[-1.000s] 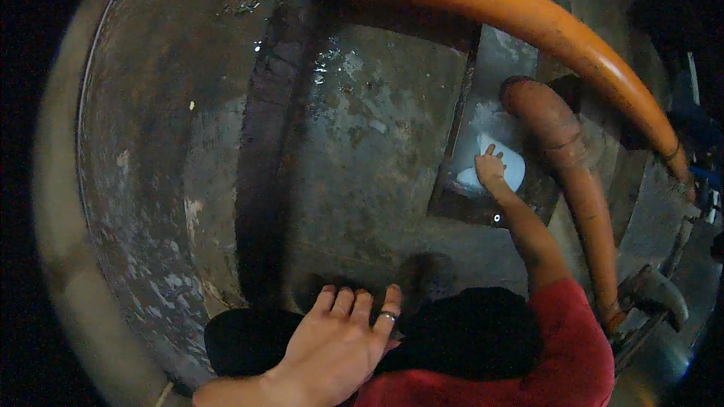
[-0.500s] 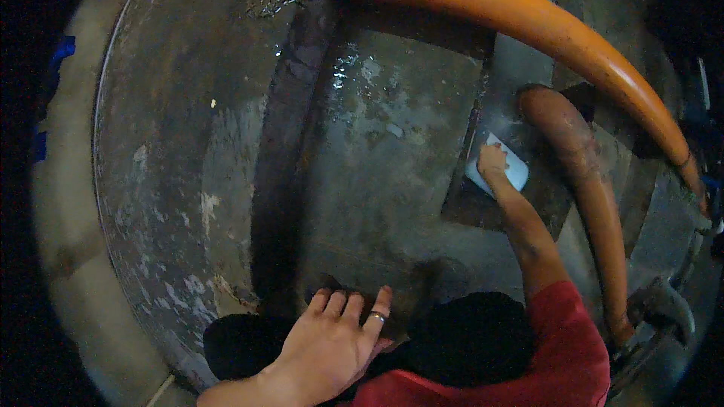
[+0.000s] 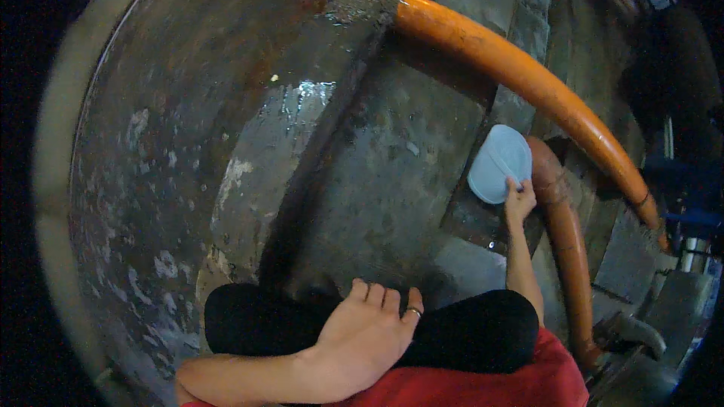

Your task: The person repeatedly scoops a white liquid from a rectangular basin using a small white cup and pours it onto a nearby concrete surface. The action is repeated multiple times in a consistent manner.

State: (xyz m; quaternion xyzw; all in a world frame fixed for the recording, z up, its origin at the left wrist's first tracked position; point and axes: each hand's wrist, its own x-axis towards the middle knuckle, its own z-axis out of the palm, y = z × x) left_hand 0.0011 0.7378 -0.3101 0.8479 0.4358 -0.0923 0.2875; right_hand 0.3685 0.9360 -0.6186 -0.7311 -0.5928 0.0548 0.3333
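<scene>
My right hand (image 3: 519,197) reaches forward and grips the lower edge of a pale blue round lid (image 3: 499,163), lifted beside a brown-orange hose (image 3: 564,241). My left hand (image 3: 362,337) rests flat on my black-clad knee (image 3: 256,324), fingers together, a ring on one finger. It holds nothing. I crouch on a wet concrete floor (image 3: 377,173) in a red shirt (image 3: 483,384).
A thick orange hose (image 3: 520,79) arcs across the top right. A dark wet concrete ridge (image 3: 317,128) runs diagonally down the middle. A curved pale wall (image 3: 53,181) rims the left side. Metal fittings (image 3: 630,328) lie at the lower right.
My right hand has picked the pale blue lid up from the floor recess and raised it. The view tilted and shifted; my left hand stayed on the knee.
</scene>
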